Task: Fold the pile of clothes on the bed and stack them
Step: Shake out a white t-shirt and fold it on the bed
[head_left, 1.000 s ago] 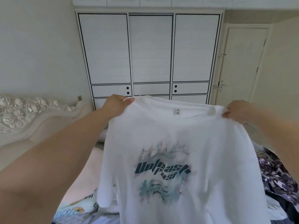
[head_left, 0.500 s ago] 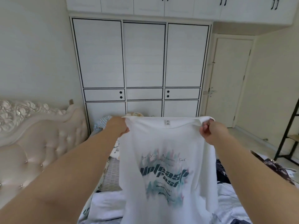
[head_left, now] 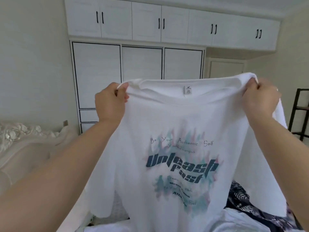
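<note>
Shirt: white short-sleeved cotton T-shirt with a teal and pink printed graphic (head_left: 175, 131) hangs in the air in front of the person, spread wide, neck label and print facing the camera, hem dropping out of view toward the bed.
Left hand: left hand (head_left: 111, 102) pinches the left shoulder seam, fingers curled round a bunch of cloth.
Right hand: right hand (head_left: 258, 99) pinches the right shoulder the same way, fingers curled over the fabric edge.
Bed: white bedding (head_left: 234, 221) lies low and near; a dark leaf-patterned garment (head_left: 240, 198) rests on it at the right, just behind the shirt.
Background: white wardrobe with black-trimmed doors (head_left: 142, 62) stands far behind; cream tufted headboard (head_left: 25, 148) sits at the left.
Stage: likely straightening before laying it flat to fold.
Risk: small pinches on a large shirt could slip, dropping one shoulder and skewing it.
Risk: lowering it onto the dark garment could leave creases or tangle the two, so the fold comes out crooked.
</note>
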